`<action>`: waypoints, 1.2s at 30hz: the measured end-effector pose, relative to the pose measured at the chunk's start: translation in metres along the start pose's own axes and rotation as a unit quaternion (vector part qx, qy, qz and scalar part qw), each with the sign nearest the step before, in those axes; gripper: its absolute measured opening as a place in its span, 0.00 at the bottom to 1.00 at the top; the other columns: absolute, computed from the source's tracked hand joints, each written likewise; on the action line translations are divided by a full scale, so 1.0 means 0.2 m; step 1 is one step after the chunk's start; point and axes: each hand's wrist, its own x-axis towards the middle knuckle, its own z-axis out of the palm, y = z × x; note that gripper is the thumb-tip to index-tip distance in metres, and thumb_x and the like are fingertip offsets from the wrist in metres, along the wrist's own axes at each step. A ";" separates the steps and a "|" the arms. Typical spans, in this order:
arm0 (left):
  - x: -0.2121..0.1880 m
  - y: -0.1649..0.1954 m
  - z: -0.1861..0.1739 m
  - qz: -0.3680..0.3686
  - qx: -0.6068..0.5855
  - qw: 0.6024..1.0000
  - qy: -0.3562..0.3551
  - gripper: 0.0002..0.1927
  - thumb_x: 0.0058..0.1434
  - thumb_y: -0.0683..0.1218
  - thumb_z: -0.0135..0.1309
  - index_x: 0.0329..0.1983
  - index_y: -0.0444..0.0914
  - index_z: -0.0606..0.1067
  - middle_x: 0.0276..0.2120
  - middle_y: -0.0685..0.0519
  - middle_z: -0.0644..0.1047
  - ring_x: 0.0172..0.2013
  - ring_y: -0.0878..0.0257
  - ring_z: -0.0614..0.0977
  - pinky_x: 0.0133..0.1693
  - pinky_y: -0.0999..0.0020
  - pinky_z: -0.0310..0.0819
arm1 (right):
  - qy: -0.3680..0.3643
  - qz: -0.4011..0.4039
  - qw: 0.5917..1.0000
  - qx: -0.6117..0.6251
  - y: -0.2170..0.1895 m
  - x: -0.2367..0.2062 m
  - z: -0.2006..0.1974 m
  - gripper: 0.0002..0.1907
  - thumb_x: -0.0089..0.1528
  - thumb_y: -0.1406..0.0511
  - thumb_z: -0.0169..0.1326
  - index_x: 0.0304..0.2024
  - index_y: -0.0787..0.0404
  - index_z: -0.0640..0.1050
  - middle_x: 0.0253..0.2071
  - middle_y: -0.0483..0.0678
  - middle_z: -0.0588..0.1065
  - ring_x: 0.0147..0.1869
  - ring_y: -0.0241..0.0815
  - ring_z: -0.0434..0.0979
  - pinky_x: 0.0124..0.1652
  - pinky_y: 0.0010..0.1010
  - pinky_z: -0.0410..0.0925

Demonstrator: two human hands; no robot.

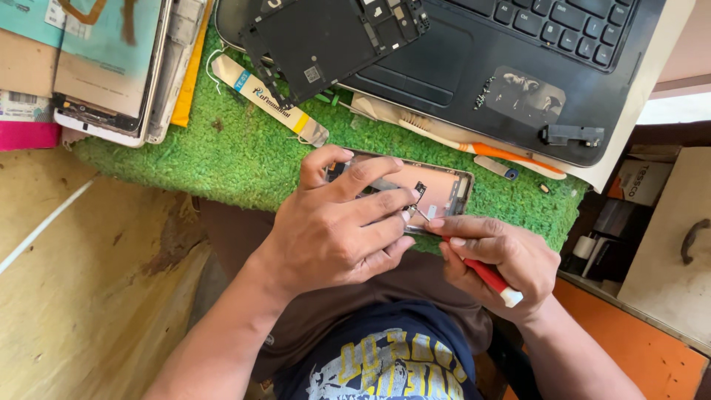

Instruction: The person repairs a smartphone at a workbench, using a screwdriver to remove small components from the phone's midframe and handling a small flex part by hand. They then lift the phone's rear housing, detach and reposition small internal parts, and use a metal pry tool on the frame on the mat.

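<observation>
Head view: opened phone (444, 189) lay at frame centre on green mat (244, 155). Left hand (341, 230) clamped over phone, steadying. Right hand (496, 259) closed on red screwdriver (489, 278), tip at small part. Best kept tool upright, pressure light.

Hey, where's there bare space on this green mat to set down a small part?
Freest is the green mat left of the left hand, below the tube and the stacked phone parts. A smaller strip lies right of the opened phone, under the toothbrush. It's crowded along the laptop.
</observation>
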 end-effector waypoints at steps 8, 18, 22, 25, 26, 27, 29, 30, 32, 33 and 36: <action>0.00 0.00 0.00 -0.003 -0.004 1.000 -0.003 0.08 0.63 0.51 0.65 0.36 0.44 0.81 0.50 0.59 0.80 0.62 0.59 0.73 0.62 0.48 0.57 | -0.002 0.001 1.000 0.007 0.00 0.01 0.00 0.14 0.59 0.76 0.64 0.35 0.63 0.69 0.40 0.57 0.81 0.45 0.48 0.87 0.42 0.32 0.79; 0.00 0.00 0.00 0.000 -0.006 1.000 -0.001 0.08 0.63 0.51 0.65 0.38 0.43 0.81 0.51 0.59 0.80 0.63 0.59 0.73 0.63 0.48 0.57 | -0.003 0.003 1.000 0.017 0.00 0.02 0.00 0.14 0.59 0.77 0.63 0.35 0.63 0.69 0.40 0.57 0.81 0.46 0.48 0.86 0.43 0.32 0.79; 0.00 0.00 0.00 -0.003 -0.007 1.000 -0.005 0.08 0.63 0.51 0.66 0.37 0.44 0.81 0.51 0.59 0.79 0.63 0.59 0.73 0.62 0.48 0.57 | -0.008 0.025 0.999 0.036 0.00 0.02 -0.01 0.14 0.58 0.77 0.63 0.35 0.63 0.70 0.40 0.58 0.81 0.46 0.48 0.87 0.44 0.33 0.79; 0.00 0.00 0.00 -0.003 -0.007 1.000 -0.004 0.09 0.62 0.51 0.66 0.37 0.43 0.81 0.51 0.59 0.79 0.63 0.59 0.73 0.62 0.48 0.57 | -0.004 0.019 0.999 0.031 0.00 0.02 -0.01 0.14 0.58 0.77 0.63 0.35 0.63 0.69 0.40 0.57 0.81 0.46 0.48 0.87 0.44 0.33 0.79; 0.00 0.00 0.00 -0.002 -0.008 1.000 -0.004 0.09 0.62 0.51 0.66 0.37 0.43 0.81 0.51 0.59 0.79 0.63 0.59 0.73 0.62 0.47 0.57 | -0.005 0.018 0.999 0.032 0.00 0.02 -0.01 0.14 0.58 0.77 0.63 0.35 0.63 0.69 0.40 0.57 0.81 0.46 0.48 0.87 0.45 0.33 0.79; 0.00 0.00 0.00 -0.002 -0.008 1.000 -0.003 0.09 0.62 0.51 0.66 0.37 0.43 0.81 0.51 0.59 0.79 0.63 0.59 0.73 0.62 0.47 0.57 | -0.007 0.016 0.999 0.033 0.00 0.02 -0.01 0.14 0.58 0.77 0.63 0.35 0.63 0.70 0.40 0.57 0.81 0.46 0.48 0.87 0.45 0.33 0.79; 0.00 0.00 0.00 -0.002 -0.007 1.000 -0.004 0.09 0.62 0.51 0.66 0.37 0.43 0.80 0.51 0.59 0.79 0.62 0.59 0.73 0.62 0.47 0.57 | -0.007 0.012 0.999 0.032 0.00 0.02 -0.01 0.14 0.58 0.77 0.63 0.35 0.63 0.69 0.40 0.58 0.81 0.46 0.48 0.87 0.44 0.33 0.79; 0.00 0.00 0.00 -0.001 -0.005 1.000 -0.005 0.09 0.62 0.51 0.66 0.37 0.43 0.80 0.51 0.60 0.79 0.62 0.59 0.73 0.62 0.47 0.57 | -0.007 0.009 0.999 0.031 0.00 0.02 -0.01 0.14 0.58 0.77 0.63 0.35 0.63 0.69 0.40 0.58 0.81 0.46 0.48 0.87 0.44 0.32 0.79; 0.00 0.00 0.00 -0.001 -0.009 1.000 -0.005 0.09 0.62 0.51 0.66 0.38 0.43 0.81 0.51 0.59 0.79 0.63 0.59 0.73 0.62 0.47 0.56 | -0.014 0.018 0.998 0.051 0.00 0.03 -0.01 0.14 0.58 0.77 0.63 0.35 0.63 0.69 0.40 0.58 0.81 0.48 0.48 0.86 0.46 0.34 0.79; 0.00 0.00 0.00 -0.002 -0.011 1.000 -0.005 0.09 0.62 0.51 0.66 0.38 0.43 0.81 0.52 0.59 0.79 0.63 0.59 0.73 0.62 0.47 0.56 | -0.018 0.022 0.998 0.061 0.00 0.03 -0.02 0.14 0.58 0.77 0.62 0.35 0.63 0.69 0.41 0.58 0.81 0.48 0.48 0.86 0.47 0.34 0.79; 0.00 0.00 0.00 0.000 -0.009 1.000 -0.005 0.09 0.62 0.51 0.66 0.38 0.43 0.81 0.51 0.59 0.79 0.63 0.58 0.73 0.62 0.46 0.56 | -0.036 0.069 0.995 0.069 0.00 0.04 -0.03 0.12 0.57 0.77 0.63 0.34 0.64 0.71 0.41 0.58 0.82 0.47 0.47 0.87 0.44 0.32 0.79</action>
